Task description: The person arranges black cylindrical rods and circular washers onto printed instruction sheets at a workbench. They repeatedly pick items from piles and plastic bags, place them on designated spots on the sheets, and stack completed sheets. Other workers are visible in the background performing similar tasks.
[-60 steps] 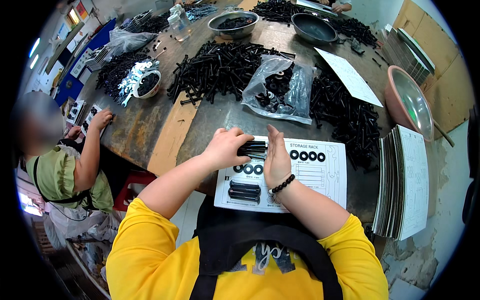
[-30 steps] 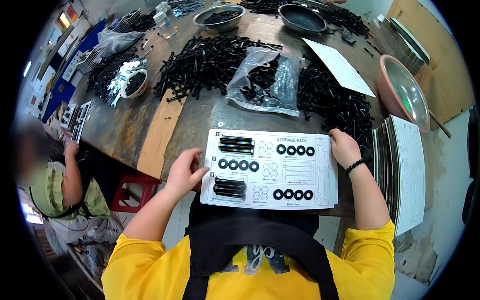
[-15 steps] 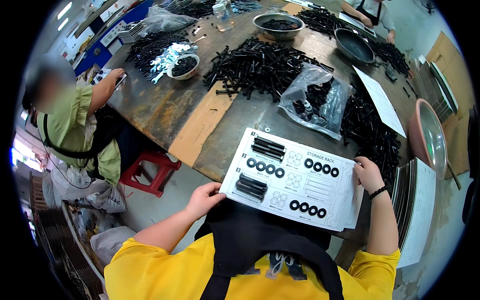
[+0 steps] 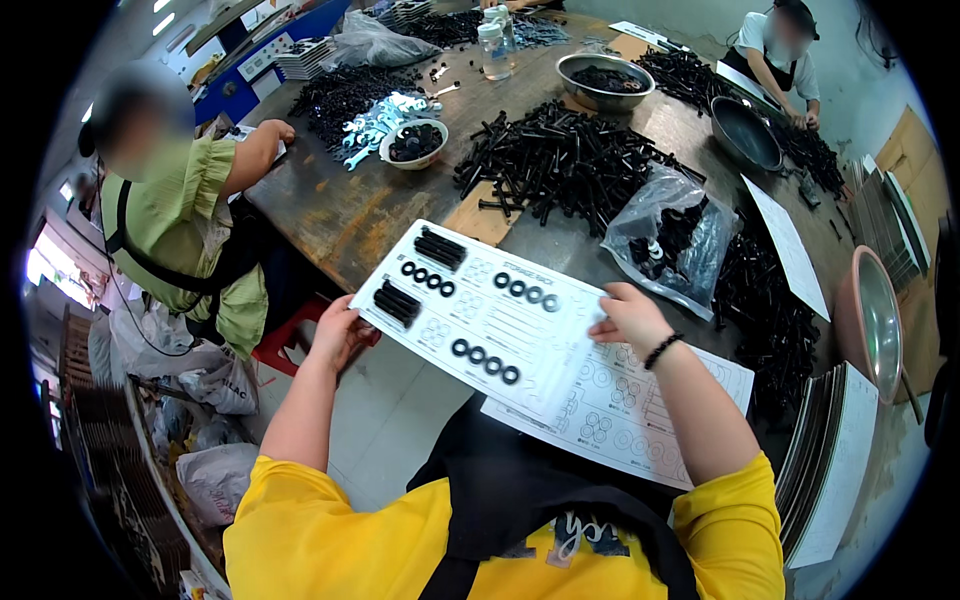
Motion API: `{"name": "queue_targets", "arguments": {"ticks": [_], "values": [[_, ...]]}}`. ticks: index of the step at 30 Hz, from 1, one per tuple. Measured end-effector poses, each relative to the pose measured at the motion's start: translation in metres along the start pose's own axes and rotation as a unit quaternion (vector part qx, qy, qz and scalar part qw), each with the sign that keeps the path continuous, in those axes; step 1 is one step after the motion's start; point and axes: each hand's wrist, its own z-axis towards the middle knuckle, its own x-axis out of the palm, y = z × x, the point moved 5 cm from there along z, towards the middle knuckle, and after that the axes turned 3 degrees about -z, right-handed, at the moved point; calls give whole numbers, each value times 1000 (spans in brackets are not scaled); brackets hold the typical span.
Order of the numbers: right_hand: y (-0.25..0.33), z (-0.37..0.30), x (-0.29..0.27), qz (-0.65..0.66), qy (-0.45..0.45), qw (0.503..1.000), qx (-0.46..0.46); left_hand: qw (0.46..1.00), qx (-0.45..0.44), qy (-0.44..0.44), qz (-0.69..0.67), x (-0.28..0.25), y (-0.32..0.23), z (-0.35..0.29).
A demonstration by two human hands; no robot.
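Both my hands hold a white printed card (image 4: 545, 372) off the table, tilted a little toward the left. My left hand (image 4: 340, 335) pinches its left edge, and my right hand (image 4: 632, 318) grips its right edge. Two bunches of black bolts (image 4: 398, 304) lie at the card's left end, with a row of black rings (image 4: 428, 280) between them. Two more rows of black rings (image 4: 487, 362) are on its middle part. A second printed card (image 4: 640, 430), with only line drawings showing, lies under my right forearm at the table's near edge.
A large heap of black bolts (image 4: 560, 165) covers the table's middle, beside a clear plastic bag (image 4: 670, 240) of black parts. A bowl (image 4: 414, 144) and wrenches (image 4: 390, 120) are at left. Stacked cards (image 4: 830, 460) stand at right. A co-worker in green (image 4: 175, 225) sits at left, another person (image 4: 780, 60) far right.
My hands have lifted the card with the bolts and rings and moved it left, uncovering the printed card beneath it. The view has shifted slightly.
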Motion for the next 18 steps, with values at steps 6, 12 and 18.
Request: {"name": "queue_targets", "arguments": {"ticks": [6, 12, 18], "values": [[28, 49, 74, 23, 45, 999, 18, 998, 11, -30, 49, -65, -23, 46], [23, 86, 124, 36, 31, 999, 16, 995, 13, -87, 50, -111, -25, 77], [22, 84, 151, 160, 95, 982, -15, 966, 71, -244, -53, -133, -34, 101]]}}
